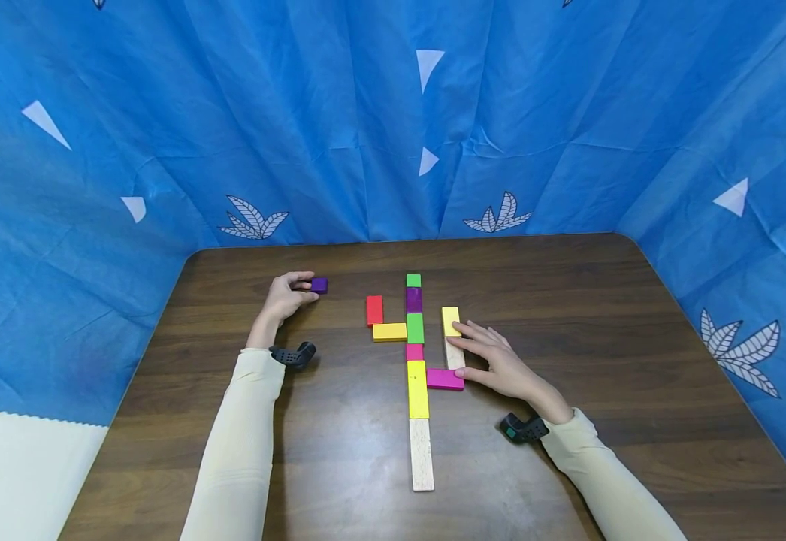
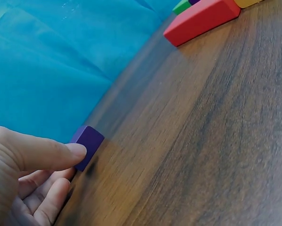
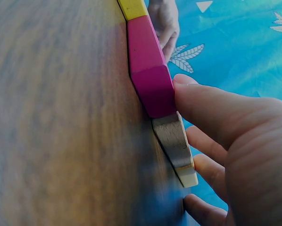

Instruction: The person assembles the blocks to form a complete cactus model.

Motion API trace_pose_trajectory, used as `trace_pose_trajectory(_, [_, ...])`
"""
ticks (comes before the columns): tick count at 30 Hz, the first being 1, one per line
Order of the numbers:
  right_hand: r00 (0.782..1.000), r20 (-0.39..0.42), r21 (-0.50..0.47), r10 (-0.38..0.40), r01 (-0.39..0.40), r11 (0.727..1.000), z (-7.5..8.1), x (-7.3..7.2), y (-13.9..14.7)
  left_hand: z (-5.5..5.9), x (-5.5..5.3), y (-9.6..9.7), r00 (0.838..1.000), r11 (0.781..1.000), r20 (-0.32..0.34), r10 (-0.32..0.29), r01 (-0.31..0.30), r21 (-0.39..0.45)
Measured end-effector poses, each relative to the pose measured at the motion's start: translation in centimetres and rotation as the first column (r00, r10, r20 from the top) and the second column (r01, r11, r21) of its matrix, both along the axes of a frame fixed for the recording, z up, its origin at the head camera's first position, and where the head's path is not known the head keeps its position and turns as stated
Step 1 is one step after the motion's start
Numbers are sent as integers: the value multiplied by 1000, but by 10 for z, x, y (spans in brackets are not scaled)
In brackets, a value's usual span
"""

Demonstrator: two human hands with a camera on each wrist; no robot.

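Note:
At the far left of the table, my left hand [image 1: 286,294] pinches a small purple block [image 1: 319,285]. In the left wrist view the thumb lies across that block's face, close over the wood. My right hand [image 1: 497,362] rests on the right-hand blocks with fingers spread. Its thumb is at the end of a magenta block [image 3: 153,92], while its fingers touch a yellow block [image 1: 450,319] and the plain wooden block [image 1: 455,355] below it. The magenta block reaches sideways to a long column, meeting it at a long yellow block [image 1: 418,391].
Above the long yellow block, the column holds a pink block [image 1: 415,352], green blocks and a dark purple block [image 1: 414,300]. A plain wooden block [image 1: 421,454] forms its near end. An orange-yellow block [image 1: 390,332] and red block [image 1: 374,309] branch left. Blue curtain [image 1: 366,113] surrounds the table.

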State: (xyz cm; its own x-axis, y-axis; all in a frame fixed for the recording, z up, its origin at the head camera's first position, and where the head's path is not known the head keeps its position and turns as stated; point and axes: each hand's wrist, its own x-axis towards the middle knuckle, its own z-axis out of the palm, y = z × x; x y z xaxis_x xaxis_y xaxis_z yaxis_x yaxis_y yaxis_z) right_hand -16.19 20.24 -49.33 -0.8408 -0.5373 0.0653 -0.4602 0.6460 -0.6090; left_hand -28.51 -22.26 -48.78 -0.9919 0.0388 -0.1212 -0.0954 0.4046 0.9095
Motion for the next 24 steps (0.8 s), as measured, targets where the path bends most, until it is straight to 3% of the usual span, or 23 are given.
trace_pose_trajectory(15, [1000, -3, -6, 8, -8, 1000, 0, -1, 0, -3, 0, -3, 1000, 1000, -26, 10, -11, -18])
trace_pose_trajectory(24, [1000, -2, 0, 3, -3, 1000, -1, -1, 0, -4, 1, -2, 999, 997, -39, 13, -16, -72])
